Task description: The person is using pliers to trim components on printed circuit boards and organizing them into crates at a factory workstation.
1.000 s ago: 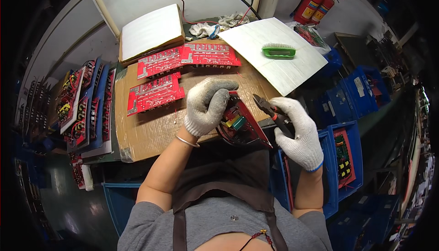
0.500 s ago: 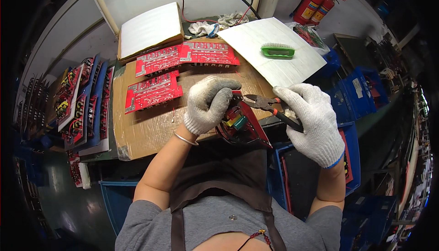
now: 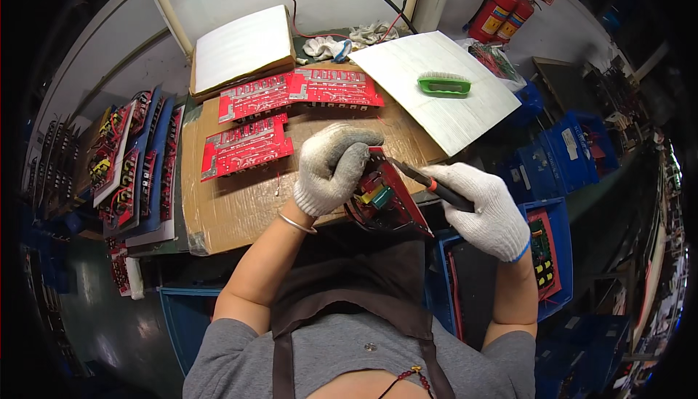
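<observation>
In a white knitted glove, my left hand [image 3: 331,162] grips a red circuit board [image 3: 403,193] by its upper left edge. The board is tilted, and its component side shows green and yellow parts and dark wires. My right hand [image 3: 486,208], gloved too, is closed round the dark and orange handles of a pair of cutting pliers [image 3: 438,187]. The pliers' jaws lie at the board's upper right edge; whether they touch it I cannot tell. Left of my hands, a red circuit board [image 3: 246,148] lies solder side up on a cardboard sheet [image 3: 240,210].
Two more red boards [image 3: 334,86] lie farther back on the cardboard. A green brush [image 3: 444,85] rests on a white panel [image 3: 465,119] at the right. Behind stand a white-topped box [image 3: 243,46] and rags [image 3: 325,48]. Racked boards [image 3: 138,166] stand left, blue bins [image 3: 571,148] right.
My right hand has moved slightly left and down, turning the pliers so their jaws show edge-on and look closer together. My left hand still holds the board in nearly the same place.
</observation>
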Available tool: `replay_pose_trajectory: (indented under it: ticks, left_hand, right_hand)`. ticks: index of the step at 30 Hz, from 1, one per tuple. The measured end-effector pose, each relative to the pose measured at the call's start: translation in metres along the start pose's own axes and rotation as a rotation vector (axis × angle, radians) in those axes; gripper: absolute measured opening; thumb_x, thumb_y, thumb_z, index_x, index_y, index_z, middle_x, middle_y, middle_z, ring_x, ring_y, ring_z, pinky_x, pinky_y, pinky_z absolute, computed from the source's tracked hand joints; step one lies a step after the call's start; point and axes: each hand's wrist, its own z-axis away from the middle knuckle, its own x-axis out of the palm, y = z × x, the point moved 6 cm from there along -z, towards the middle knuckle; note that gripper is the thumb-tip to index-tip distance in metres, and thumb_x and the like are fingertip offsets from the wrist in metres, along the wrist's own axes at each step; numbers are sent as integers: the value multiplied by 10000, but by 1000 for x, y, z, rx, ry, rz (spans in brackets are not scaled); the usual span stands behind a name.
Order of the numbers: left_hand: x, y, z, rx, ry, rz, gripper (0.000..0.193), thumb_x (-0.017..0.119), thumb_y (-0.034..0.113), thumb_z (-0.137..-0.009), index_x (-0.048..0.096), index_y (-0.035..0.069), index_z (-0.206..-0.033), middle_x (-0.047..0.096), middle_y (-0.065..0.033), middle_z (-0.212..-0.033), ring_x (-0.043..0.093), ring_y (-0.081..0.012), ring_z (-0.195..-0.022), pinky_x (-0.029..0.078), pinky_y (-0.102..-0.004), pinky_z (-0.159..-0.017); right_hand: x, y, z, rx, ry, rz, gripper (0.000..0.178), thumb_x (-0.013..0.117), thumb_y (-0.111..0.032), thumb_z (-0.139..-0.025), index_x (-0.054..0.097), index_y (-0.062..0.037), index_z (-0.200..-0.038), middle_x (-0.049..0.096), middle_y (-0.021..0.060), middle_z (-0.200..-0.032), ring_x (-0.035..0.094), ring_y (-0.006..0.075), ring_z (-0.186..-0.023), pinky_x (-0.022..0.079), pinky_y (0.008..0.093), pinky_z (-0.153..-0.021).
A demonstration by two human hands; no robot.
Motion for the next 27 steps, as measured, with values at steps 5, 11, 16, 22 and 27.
replay_pose_trajectory:
  ticks: [5,11,16,22,27]
  left_hand:
    - [0,-1,2,-58,28,31,194,595,92,-952,751,-15,-994,751,-182,-942,733,-328,-851,572,-397,-800]
    - [-4,-6,13,-51,34,46,294,532,151,-1012,714,-70,-1078,727,-141,-931,716,-204,-785,580,-327,-729]
    - [-6,-2,13,-31,47,30,316,531,178,-1019,708,-76,-1082,725,-141,-925,720,-211,-778,582,-330,-721]
    - [-6,1,12,-19,33,36,331,530,190,-1017,713,-80,-1075,728,-151,-937,724,-224,-784,585,-339,-732]
    - [-6,1,16,7,64,40,285,567,179,-1016,723,-51,-1079,743,-169,-904,739,-270,-761,573,-369,-736]
  right_hand:
    - [28,19,4,245,-168,-555,372,615,19,-828,699,55,-1189,710,60,-975,637,98,-876,522,275,-803]
    - [53,27,9,347,-263,-834,369,701,-30,-819,712,17,-1186,699,25,-930,610,84,-829,482,248,-755]
    - [63,33,11,353,-244,-936,398,715,-27,-805,704,18,-1200,702,14,-961,626,102,-861,498,266,-784]
    - [70,38,14,394,-296,-1047,479,697,-17,-816,674,28,-1293,723,52,-1019,632,102,-884,522,260,-822]
    - [86,49,21,413,-302,-1190,496,694,-3,-810,670,39,-1304,723,60,-975,633,103,-833,513,247,-771]
